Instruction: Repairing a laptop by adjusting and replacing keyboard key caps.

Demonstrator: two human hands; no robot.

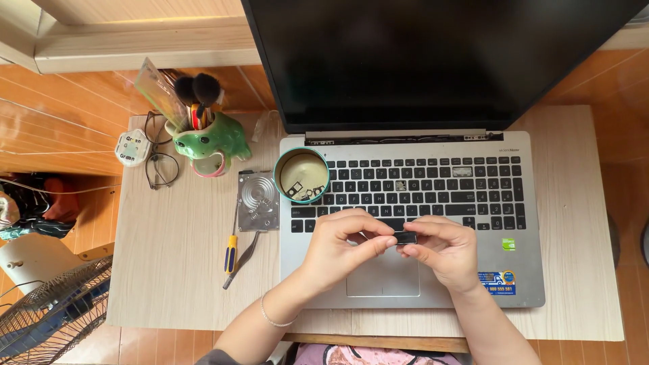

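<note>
We pinch a black keycap [405, 237] between both hands' fingers, left hand [341, 245] and right hand [443, 249], just above the laptop [527, 230] keyboard for alignment.

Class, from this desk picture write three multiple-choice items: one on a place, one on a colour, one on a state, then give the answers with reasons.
1. Where does the round bowl sit?
A. on the laptop's upper left corner
B. on the floor
C. on the fan

2. What colour is the frog-shaped pot?
A. red
B. green
C. black

3. How is the laptop screen?
A. lit with a picture
B. folded shut
C. open and dark

Answers: 1 A, its rim overlaps the laptop by the keyboard's left end. 2 B, its body is plainly green. 3 C, the lid stands raised, showing nothing. Meanwhile left hand and right hand pinch a small black key cap.
</note>
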